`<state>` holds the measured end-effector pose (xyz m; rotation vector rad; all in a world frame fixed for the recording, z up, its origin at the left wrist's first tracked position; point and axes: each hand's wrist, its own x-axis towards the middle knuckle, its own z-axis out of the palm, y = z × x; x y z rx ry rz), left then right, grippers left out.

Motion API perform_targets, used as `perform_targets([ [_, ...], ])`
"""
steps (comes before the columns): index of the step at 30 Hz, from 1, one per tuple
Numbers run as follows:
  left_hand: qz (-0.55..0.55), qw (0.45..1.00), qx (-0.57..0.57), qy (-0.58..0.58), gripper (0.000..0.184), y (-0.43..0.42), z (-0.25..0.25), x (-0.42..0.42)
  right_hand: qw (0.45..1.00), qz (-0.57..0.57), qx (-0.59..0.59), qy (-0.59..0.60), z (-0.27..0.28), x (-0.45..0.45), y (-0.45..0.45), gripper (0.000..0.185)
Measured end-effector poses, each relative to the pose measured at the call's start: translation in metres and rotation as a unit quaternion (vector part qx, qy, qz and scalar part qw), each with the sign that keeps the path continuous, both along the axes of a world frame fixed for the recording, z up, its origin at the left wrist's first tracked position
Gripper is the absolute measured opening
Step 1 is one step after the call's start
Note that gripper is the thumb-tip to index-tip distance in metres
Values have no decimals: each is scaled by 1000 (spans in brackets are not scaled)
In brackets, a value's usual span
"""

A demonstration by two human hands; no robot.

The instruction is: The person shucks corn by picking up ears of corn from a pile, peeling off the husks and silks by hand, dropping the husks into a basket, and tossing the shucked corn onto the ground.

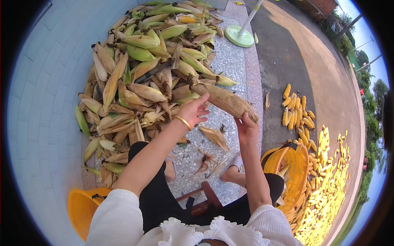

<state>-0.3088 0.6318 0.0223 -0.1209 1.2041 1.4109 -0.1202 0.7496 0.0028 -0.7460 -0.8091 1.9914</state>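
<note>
Lettering, labels, brands, numbers, signs: none that I can read from where I stand.
</note>
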Motion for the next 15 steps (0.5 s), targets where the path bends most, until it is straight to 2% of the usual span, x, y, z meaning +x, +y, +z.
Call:
perform_targets([
  [2, 77, 981, 178, -8, 42, 13, -8, 12, 1000, 27, 4, 3, 4, 25, -23, 44],
  [3, 138, 966, 215, -31, 41, 18, -4, 20, 1000, 23, 9, 4, 2, 40, -26, 44],
  [4, 132, 966, 218, -32, 41, 21, -3, 23, 995, 85, -9, -41, -3, 58, -27, 42],
  [5, 115, 960, 241, 85, 41, 24, 0, 26, 985, 145, -27, -88, 2, 69, -28, 41],
  [6, 98, 939, 263, 199, 41, 28, 1, 31, 986, 140, -26, -90, 7, 77, -23, 41],
  [7, 74, 921, 272, 270, 43, 30, 1, 39, 980, 130, 20, -151, 12, 84, -14, 41],
  [8, 66, 922, 274, 266, 43, 33, 3, 45, 968, 116, 62, -212, 24, 86, -6, 41],
  [9, -7, 914, 233, 333, 45, 33, 1, 51, 945, 121, 136, -271, 39, 79, -2, 43],
  [10, -83, 894, 191, 397, 48, 34, 0, 59, 937, 141, 162, -276, 55, 70, 3, 40],
  [12, -120, 893, 217, 376, 51, 34, 2, 73, 907, 190, 222, -304, 78, 53, 12, 35],
  [15, -215, 868, 229, 384, 46, 34, -3, 84, 863, 238, 272, -352, 76, 42, 17, 29],
])
